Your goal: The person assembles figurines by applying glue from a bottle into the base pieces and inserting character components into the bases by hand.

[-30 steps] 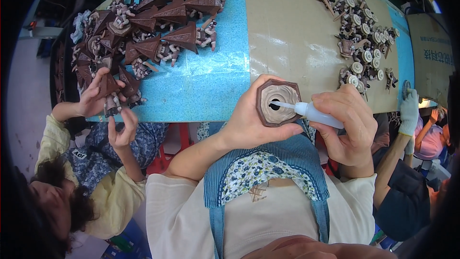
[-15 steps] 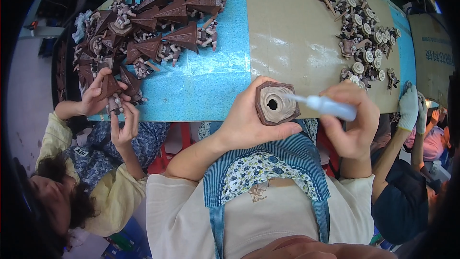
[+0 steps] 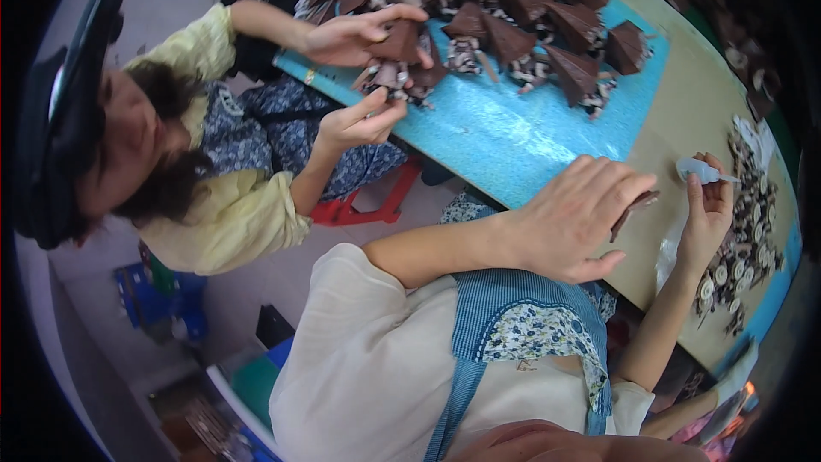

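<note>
My left hand (image 3: 569,218) is closed around a brown figurine base (image 3: 629,212); only a dark edge shows past the fingers, the rest is hidden behind the back of the hand. To its right, my raised right hand (image 3: 710,218) holds a small translucent dropper bottle (image 3: 703,172) with a thin nozzle pointing right. The bottle is apart from the base. Both hands are above the table's near edge.
On the blue mat (image 3: 505,154), several figurines with brown pointed parts (image 3: 573,73) lie heaped. Small figures with round cream discs (image 3: 740,272) crowd the right. At left, a co-worker's hands (image 3: 363,124) hold a brown figurine beside a red stool (image 3: 368,201).
The view has turned left, toward the co-worker. My right hand with the bottle has moved away from the base, and its nozzle now points right. The left hand has tilted, hiding the base's hollow.
</note>
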A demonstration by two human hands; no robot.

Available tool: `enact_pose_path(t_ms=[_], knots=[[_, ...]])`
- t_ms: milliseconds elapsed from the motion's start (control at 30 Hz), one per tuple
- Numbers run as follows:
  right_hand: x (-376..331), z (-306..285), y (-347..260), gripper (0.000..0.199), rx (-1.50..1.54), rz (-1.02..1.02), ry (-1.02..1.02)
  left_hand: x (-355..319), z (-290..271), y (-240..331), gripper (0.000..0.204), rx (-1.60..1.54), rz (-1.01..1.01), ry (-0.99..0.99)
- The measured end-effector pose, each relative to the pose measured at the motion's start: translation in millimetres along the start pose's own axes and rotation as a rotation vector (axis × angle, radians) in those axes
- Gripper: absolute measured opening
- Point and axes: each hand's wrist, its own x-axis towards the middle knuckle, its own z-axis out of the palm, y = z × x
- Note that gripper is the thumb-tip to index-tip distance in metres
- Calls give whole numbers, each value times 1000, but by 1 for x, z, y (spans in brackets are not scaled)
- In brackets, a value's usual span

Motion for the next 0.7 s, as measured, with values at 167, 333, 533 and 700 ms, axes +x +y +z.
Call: enact_pose_path(t_ms=[167,333,533,700], knots=[[23,11,26,42,-232,-70,-40,-7,12,-9,78,-105,56,153],[-4,23,-7,59,-397,-143,79,-11,9,-18,72,-111,91,280],[-65,-15,-36,42,-833,-139,288,-8,14,-28,61,-216,139,472],[-107,-57,-33,40,-1484,-329,370,-6,23,-32,60,-325,138,571]])
